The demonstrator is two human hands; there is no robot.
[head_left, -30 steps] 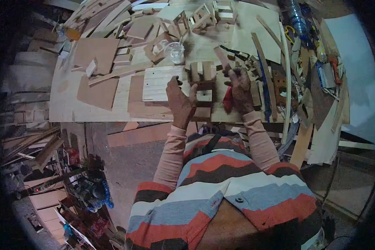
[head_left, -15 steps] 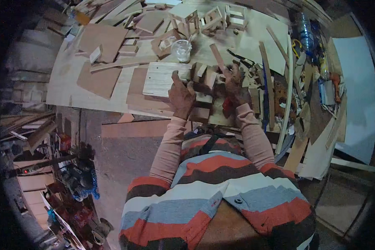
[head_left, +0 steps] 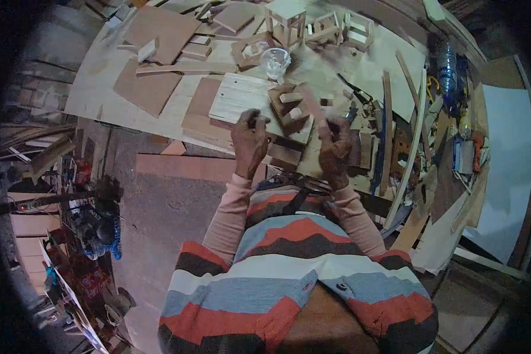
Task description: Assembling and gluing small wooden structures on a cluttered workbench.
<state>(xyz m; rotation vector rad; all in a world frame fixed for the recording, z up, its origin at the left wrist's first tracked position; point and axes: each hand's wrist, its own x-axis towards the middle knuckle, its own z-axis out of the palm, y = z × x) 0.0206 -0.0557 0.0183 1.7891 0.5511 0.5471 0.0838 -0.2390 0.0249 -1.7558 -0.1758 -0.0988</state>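
My right hand [head_left: 336, 147] is closed around the lower end of a thin wooden strip [head_left: 312, 104], which points up and away, blurred by motion. My left hand [head_left: 251, 141] is raised at the near edge of a pale wooden board [head_left: 236, 97]; its fingers are loosely bent and apart, with nothing visible in them. Between the hands lies a small wooden frame [head_left: 283, 115] with short blocks across it. A clear plastic cup [head_left: 275, 62] with whitish stuff inside stands just beyond the frame.
Small stool-like wooden pieces [head_left: 286, 20] stand at the far side of the worktable. Brown flat panels [head_left: 162, 35] lie at the far left. Wood offcuts and long strips [head_left: 386, 133] crowd the right, near a plastic bottle [head_left: 448, 71] and a white sheet [head_left: 501, 171].
My left hand has drawn back from the pale board, its fingers curling. My right hand, with the wooden strip, has come nearer to me. The whole view has shifted slightly.
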